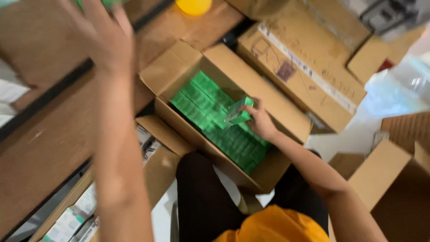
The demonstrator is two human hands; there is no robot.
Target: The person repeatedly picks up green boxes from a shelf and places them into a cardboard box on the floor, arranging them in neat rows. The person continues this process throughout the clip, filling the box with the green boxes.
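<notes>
My right hand (260, 122) grips a small green box (239, 111) just above an open cardboard carton (233, 62). The carton is packed with rows of the same green boxes (210, 112). My left hand (107, 38) is raised to the top left, blurred, with its back to the camera. Something green (109, 2) shows at its fingertips on the frame's edge; whether the hand holds it is unclear. My dark-trousered legs and orange shirt sit below the carton.
Wooden shelf boards (40, 143) run along the left, with white packets (74, 215) on a lower level. A closed carton (309, 58) lies beyond the open one. A yellow round object (193, 5), a clear plastic bag (394, 89) and another carton (389, 188) lie around.
</notes>
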